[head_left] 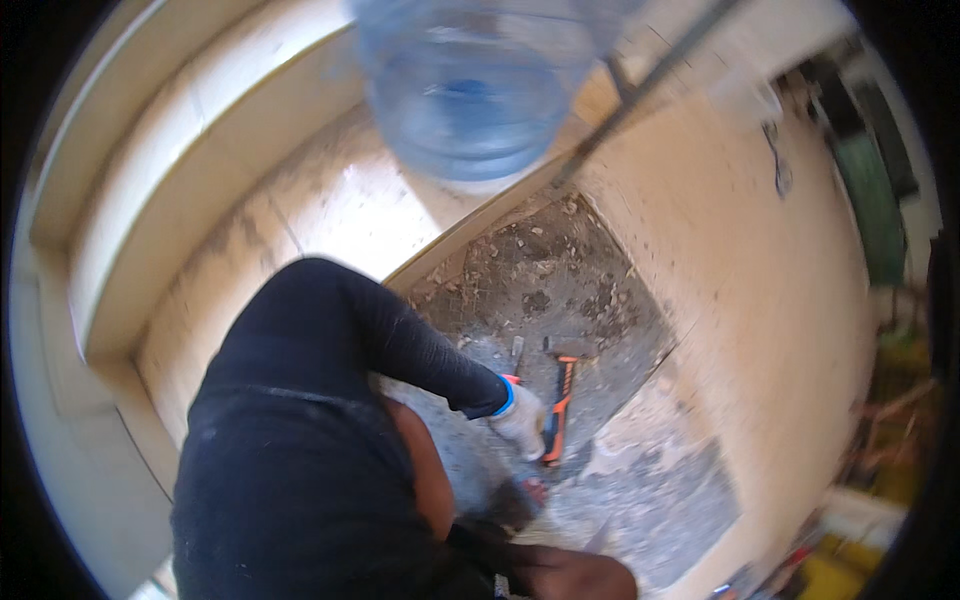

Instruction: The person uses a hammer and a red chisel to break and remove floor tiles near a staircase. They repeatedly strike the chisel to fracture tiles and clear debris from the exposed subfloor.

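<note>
My left arm, in a dark sleeve, bends across the picture to my left hand (pixel 521 421), which wears a pale glove with a blue cuff. It is right beside the lower grip of a hammer (pixel 563 405) with an orange and black handle. Blur hides whether the fingers close round it. The hammer lies on rough grey ground, its metal head at the far end. A narrow metal tool (pixel 517 348), perhaps a chisel, lies beyond the cuff, with a bit of red near it. I cannot make out my right hand.
A large clear blue water bottle (pixel 470 110) stands ahead on a pale step. A thin metal bar (pixel 650 85) slants down beside it. Curved steps (pixel 190 150) rise at left. Pale tiles (pixel 760 330) border the broken patch (pixel 540 270) at right, with blurred clutter beyond.
</note>
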The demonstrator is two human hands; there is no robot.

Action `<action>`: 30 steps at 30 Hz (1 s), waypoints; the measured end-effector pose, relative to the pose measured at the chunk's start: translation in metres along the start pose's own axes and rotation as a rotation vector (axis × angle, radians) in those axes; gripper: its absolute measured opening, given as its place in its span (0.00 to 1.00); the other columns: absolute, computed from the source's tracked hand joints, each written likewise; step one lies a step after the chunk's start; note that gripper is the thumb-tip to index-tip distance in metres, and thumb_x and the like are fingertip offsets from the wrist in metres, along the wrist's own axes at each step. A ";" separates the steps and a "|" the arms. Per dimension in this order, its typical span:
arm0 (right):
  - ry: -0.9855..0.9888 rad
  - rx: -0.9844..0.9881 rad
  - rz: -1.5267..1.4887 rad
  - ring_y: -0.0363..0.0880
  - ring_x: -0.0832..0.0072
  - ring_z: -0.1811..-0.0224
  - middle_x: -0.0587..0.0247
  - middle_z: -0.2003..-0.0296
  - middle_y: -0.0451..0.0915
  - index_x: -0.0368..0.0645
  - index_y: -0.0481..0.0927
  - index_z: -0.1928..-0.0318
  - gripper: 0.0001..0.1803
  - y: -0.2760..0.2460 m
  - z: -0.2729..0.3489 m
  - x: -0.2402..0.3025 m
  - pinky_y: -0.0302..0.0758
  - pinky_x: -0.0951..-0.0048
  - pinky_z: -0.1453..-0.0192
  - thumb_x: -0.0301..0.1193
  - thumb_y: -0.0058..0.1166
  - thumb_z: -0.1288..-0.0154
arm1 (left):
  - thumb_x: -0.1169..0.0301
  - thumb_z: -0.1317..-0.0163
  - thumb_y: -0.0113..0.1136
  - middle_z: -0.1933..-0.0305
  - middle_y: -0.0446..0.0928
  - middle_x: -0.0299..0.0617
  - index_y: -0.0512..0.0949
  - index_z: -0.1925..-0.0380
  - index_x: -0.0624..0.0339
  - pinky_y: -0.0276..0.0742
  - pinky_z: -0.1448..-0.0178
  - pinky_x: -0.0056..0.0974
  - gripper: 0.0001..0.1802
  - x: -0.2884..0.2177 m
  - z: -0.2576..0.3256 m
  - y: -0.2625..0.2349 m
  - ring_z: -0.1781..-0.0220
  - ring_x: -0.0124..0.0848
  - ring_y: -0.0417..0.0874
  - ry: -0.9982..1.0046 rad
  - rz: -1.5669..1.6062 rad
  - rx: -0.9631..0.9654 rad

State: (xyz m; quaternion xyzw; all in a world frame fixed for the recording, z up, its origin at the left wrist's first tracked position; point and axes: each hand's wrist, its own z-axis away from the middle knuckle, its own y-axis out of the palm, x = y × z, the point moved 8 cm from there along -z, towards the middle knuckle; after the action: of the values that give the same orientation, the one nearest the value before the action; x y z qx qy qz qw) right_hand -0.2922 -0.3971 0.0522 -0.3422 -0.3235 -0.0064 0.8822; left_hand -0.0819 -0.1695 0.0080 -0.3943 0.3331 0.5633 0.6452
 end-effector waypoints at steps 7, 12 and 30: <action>0.074 -0.017 0.272 0.88 0.57 0.53 0.47 0.55 0.88 0.32 0.88 0.42 0.23 -0.025 -0.010 0.008 0.81 0.54 0.45 0.40 0.68 0.24 | 0.54 0.40 0.73 0.54 0.93 0.56 0.94 0.57 0.61 0.86 0.46 0.55 0.22 -0.031 -0.025 0.018 0.49 0.52 0.94 0.266 -0.094 0.098; 0.027 0.005 0.377 0.88 0.56 0.51 0.46 0.53 0.88 0.32 0.87 0.41 0.24 -0.016 -0.017 0.052 0.81 0.54 0.43 0.40 0.69 0.25 | 0.54 0.40 0.74 0.54 0.93 0.55 0.95 0.58 0.60 0.86 0.46 0.54 0.21 -0.057 -0.007 0.009 0.49 0.51 0.94 0.327 -0.193 0.034; -0.167 0.045 0.390 0.87 0.53 0.43 0.43 0.47 0.87 0.32 0.85 0.37 0.28 0.043 -0.017 0.104 0.81 0.55 0.36 0.39 0.72 0.28 | 0.57 0.43 0.75 0.56 0.93 0.51 0.95 0.62 0.57 0.88 0.47 0.53 0.17 -0.051 0.057 -0.016 0.49 0.49 0.94 0.252 -0.668 -0.418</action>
State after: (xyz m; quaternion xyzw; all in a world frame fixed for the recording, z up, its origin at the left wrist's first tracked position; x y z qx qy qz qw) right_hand -0.1902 -0.3526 0.0763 -0.3779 -0.3234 0.2002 0.8441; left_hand -0.0739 -0.1437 0.0817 -0.6692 0.1414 0.3257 0.6527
